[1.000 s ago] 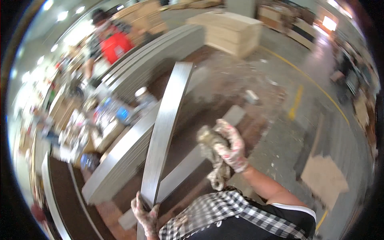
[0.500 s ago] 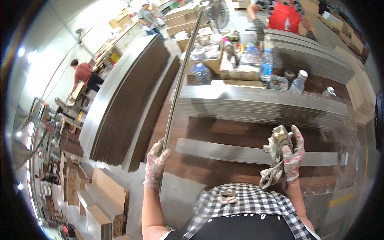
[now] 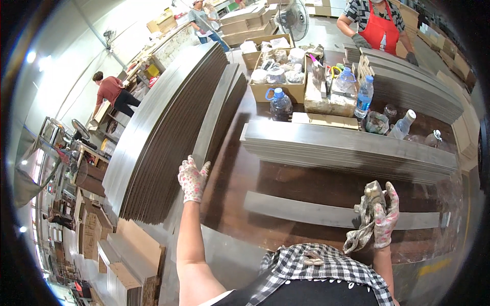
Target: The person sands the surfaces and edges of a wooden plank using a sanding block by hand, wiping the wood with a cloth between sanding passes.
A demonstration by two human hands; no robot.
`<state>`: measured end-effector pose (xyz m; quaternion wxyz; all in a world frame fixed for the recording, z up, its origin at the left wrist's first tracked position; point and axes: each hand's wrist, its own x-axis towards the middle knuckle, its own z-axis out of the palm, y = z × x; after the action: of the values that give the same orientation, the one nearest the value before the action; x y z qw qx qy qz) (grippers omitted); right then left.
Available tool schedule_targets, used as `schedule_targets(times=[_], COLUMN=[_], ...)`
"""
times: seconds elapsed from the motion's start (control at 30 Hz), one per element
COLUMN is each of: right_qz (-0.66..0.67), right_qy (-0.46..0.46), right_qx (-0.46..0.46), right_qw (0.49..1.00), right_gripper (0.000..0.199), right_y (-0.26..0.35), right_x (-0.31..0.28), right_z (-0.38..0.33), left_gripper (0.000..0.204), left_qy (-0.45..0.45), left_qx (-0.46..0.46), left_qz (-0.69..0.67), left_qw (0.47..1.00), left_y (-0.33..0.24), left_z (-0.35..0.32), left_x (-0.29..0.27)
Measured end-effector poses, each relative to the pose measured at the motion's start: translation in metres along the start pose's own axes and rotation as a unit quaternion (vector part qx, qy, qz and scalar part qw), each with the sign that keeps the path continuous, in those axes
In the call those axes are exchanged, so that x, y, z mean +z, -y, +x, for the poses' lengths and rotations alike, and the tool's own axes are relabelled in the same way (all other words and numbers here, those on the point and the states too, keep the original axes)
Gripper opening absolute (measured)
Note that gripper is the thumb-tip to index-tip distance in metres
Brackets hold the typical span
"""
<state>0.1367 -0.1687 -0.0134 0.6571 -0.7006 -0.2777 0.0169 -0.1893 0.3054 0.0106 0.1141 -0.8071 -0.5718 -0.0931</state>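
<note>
Table edges: I see the dark wood table (image 3: pixel 286 178) w/ its near edge by my apron; bare dark top runs between the two plank stacks, most open room there.
Left side: tall slanted stack of planks (image 3: pixel 168 127) fills the left edge, running from near corner to far end.
Mid: flat stack of grey planks (image 3: pixel 352 148) lies across the table; one single plank (image 3: pixel 326 214) lies alone nearer me, parallel to it.
Far end: cardboard box (image 3: pixel 278 71) w/ bits, water bottles (image 3: pixel 363 97), more stacked planks at far right corner; these block the far side.
People: person in red apron (image 3: pixel 380 25) at far edge; others well apart on the left.
L hand (image 3: pixel 193 178): gloved, fingers spread, flat on a thin plank (image 3: pixel 209 132) beside the slanted stack.
R hand (image 3: pixel 385 217): gloved, clamped on a crumpled rag (image 3: pixel 363 224), raised over the right end of the single plank.
Hands: well apart.
</note>
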Motion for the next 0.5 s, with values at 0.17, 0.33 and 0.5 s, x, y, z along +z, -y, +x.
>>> schedule_targets(times=[0.17,0.33,0.5], right_qz=[-0.025,-0.072,-0.061], right_qy=[0.006,0.029,0.03], right_qx=[0.011,0.01,0.024], right_qw=[1.0,0.997,0.997], right_gripper=[0.067,0.069,0.068], right_y=[0.015,0.004,-0.006], right_x=[0.013,0.018,0.021], right_z=[0.002,0.002,-0.003], left_gripper=[0.079,0.076,0.062], left_qy=[0.002,0.034,-0.01], left_qx=[0.01,0.013,0.026], left_qz=[0.107,0.109,0.112], left_qw=[0.994,0.993,0.993], left_y=[-0.001,-0.011,-0.012], left_z=[0.044,0.07,0.086], left_x=[0.023,0.043,0.055])
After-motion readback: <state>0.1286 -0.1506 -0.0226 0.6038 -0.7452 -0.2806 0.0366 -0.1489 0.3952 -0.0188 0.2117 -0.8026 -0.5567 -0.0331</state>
